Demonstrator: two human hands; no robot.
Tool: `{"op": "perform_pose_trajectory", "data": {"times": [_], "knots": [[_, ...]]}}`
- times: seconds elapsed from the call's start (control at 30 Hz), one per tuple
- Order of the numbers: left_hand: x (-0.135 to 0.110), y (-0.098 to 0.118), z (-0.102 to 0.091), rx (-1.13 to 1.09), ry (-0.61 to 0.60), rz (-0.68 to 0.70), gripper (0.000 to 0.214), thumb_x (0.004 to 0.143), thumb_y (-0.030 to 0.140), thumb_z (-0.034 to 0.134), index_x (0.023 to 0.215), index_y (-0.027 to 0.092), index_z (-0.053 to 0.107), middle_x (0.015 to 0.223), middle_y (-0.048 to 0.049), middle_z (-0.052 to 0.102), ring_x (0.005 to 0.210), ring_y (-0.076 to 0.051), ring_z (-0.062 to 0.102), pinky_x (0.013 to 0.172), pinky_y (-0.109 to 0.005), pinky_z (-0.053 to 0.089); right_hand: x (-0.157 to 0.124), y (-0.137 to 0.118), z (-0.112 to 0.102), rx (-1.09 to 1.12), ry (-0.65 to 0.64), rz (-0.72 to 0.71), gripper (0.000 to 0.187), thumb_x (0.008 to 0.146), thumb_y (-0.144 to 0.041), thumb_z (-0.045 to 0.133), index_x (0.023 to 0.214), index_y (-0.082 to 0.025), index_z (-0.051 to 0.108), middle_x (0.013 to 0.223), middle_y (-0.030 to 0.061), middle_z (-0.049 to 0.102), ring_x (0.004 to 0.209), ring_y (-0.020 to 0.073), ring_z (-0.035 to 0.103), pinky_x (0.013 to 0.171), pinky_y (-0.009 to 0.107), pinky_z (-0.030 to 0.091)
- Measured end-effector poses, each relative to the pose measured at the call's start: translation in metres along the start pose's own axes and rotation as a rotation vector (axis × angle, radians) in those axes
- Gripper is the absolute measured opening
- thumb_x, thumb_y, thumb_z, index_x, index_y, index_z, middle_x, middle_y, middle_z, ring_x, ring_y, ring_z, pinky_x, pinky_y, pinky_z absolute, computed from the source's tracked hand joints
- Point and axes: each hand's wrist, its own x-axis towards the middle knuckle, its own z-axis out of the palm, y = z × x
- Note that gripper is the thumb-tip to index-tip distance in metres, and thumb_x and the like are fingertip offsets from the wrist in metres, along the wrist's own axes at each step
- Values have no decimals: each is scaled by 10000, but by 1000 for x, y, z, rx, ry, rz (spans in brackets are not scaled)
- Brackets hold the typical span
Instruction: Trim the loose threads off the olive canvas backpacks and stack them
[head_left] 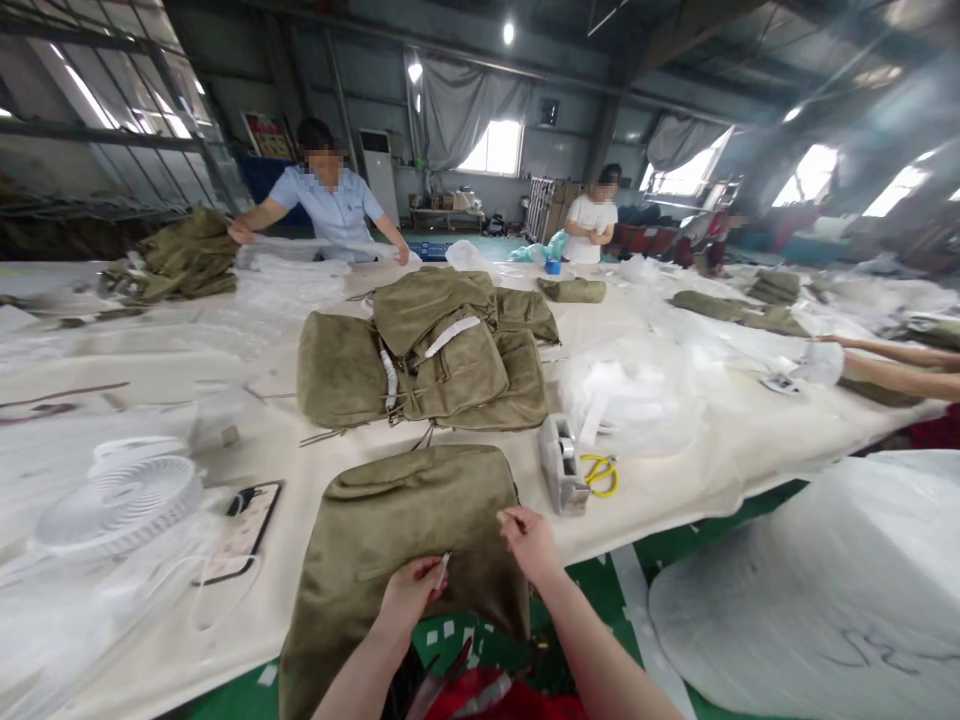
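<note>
Head: your left fingers [429,571] pinch white tab [442,573]
Right fingers [517,522]: can't tell if gripping
Olive bag [412,510]: overhangs table [637,510], tugging could drop it

Beneath a dim metal roof [712,50], the workshop spreads out beyond my bench [652,505], which is covered in pale cloth. Facing me, daylight whitens a window [491,148] in the grey wall [564,155], a slack grey curtain [461,110] hanging beside it. A second drape [679,140] partly covers bright panes [688,178] farther right, where more windows recede into haze. Small lamps [508,33] glow overhead. At the back stand a tall white cabinet [380,180] and a cluttered table [431,213]. To my left, a dark framework [90,137] frames bright openings. Below me, the green floor [720,530] bears a white stripe [636,610] and scattered paper scraps [448,629].
</note>
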Motion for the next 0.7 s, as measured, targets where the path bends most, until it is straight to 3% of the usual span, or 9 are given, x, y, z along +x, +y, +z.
{"op": "perform_pose_trajectory", "data": {"times": [0.07, 0.13, 0.23, 0.37, 0.47, 0.6, 0.7], "knots": [[2, -1, 0, 21, -14, 33, 460, 496, 542, 703, 727, 151, 629, 606, 4, 623, 592, -136, 593, 570, -242, 469, 15, 1, -49, -173, 286, -62, 296, 816, -396, 465, 898, -192, 664, 808, 71, 674, 714, 192, 610, 677, 281, 461], [3, -3, 0, 76, -27, 77, 451, 509, 563, 674, 697, 159, 606, 567, 16, 592, 566, -136, 575, 551, -245, 456, 30, 7, -93, -360, 474, -43, 337, 819, -382, 448, 995, -186, 658, 956, 108, 661, 822, 218, 613, 767, 318, 453], [4, -4, 1, 152, -30, 104, 408, 545, 551, 633, 698, 176, 581, 561, 20, 583, 577, -153, 582, 563, -261, 463, 49, 22, -131, -502, 434, 43, 334, 794, -378, 473, 937, -171, 693, 967, 134, 659, 886, 252, 612, 800, 350, 446], [3, -3, 2, 154, -27, 77, 352, 599, 496, 600, 755, 181, 572, 680, -14, 649, 667, -183, 637, 620, -287, 497, 63, 39, -137, -293, 301, 123, 281, 721, -401, 561, 794, -178, 717, 807, 90, 702, 844, 254, 638, 762, 331, 470], [2, -3, 4, 115, -18, 61, 340, 605, 466, 616, 768, 171, 564, 700, -29, 660, 647, -182, 642, 610, -293, 503, 60, 44, -132, -144, 369, 110, 269, 654, -428, 617, 720, -182, 705, 782, 78, 707, 813, 252, 645, 739, 326, 484], [1, -5, 4, 33, -8, 60, 353, 578, 441, 665, 774, 164, 569, 650, -16, 651, 598, -160, 625, 600, -284, 501, 39, 52, -129, -119, 485, 22, 300, 631, -474, 625, 687, -184, 680, 839, 86, 697, 765, 230, 633, 707, 321, 484], [1, -8, 3, -35, 0, 59, 400, 548, 460, 693, 788, 160, 579, 645, -12, 649, 591, -147, 620, 593, -270, 499, 21, 59, -123, -28, 438, 131, 339, 631, -500, 625, 713, -174, 662, 702, 62, 669, 612, 188, 602, 584, 295, 464]]}}
